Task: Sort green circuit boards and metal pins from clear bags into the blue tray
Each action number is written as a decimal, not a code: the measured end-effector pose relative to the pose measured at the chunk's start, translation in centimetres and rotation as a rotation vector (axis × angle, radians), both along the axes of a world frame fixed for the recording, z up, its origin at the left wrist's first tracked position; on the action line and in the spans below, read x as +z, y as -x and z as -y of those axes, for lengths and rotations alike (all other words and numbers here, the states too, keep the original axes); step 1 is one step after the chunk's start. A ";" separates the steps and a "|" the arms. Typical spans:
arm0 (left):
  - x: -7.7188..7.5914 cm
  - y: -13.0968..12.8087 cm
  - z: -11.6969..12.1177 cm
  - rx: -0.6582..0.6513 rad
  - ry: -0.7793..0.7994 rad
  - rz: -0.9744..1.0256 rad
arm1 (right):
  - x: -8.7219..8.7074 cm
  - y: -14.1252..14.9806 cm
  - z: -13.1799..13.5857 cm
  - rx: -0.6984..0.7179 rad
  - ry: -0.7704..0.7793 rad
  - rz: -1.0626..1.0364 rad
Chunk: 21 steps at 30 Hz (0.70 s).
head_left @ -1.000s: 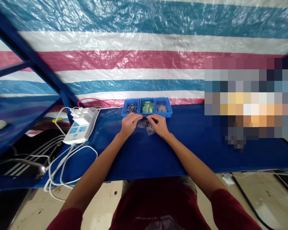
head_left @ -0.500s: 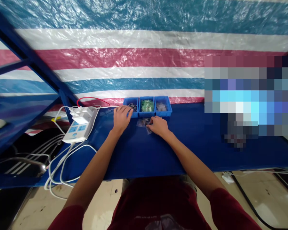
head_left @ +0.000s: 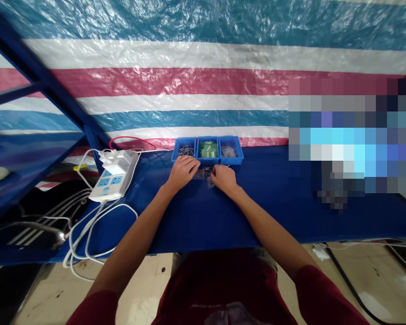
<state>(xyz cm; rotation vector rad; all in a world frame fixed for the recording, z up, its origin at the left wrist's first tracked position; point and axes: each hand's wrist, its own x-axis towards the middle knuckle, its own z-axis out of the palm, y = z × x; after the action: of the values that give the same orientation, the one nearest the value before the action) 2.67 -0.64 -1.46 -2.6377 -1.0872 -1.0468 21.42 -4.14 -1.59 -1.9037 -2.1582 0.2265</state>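
Note:
My left hand and my right hand rest on the blue table, both with fingers curled toward a small clear plastic bag holding dark small parts between them. What each hand pinches is too small to make out. Just beyond the hands stand three blue bins: the left bin with metal pins, the middle bin with green parts, the right bin with clear bags.
A white power strip with plugs and looping white cables lies at the table's left end. A blue shelf frame rises on the left. A striped tarp hangs behind the table. A blurred patch covers the right.
My left hand reached out to the left bin half a second ago and has come back beside the bag. My right hand stayed at the bag.

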 end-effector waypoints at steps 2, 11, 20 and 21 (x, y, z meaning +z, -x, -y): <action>-0.1 0.0 0.0 -0.003 0.000 -0.010 | 0.2 0.2 0.1 0.003 0.003 0.023; -0.5 -0.2 0.0 -0.043 0.010 -0.014 | 0.6 0.7 0.4 -0.036 0.011 0.064; -1.1 -0.4 0.2 -0.068 -0.014 -0.031 | 0.4 0.2 -0.3 -0.055 0.070 0.005; -1.2 -0.4 0.2 -0.070 -0.012 -0.031 | 0.3 0.1 -0.3 -0.060 0.068 -0.002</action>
<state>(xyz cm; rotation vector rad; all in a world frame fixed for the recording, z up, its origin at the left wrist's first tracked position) 3.06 -0.82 -2.66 -2.6911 -0.9869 -1.0178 21.27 -3.82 -1.29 -2.0007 -2.1142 0.2935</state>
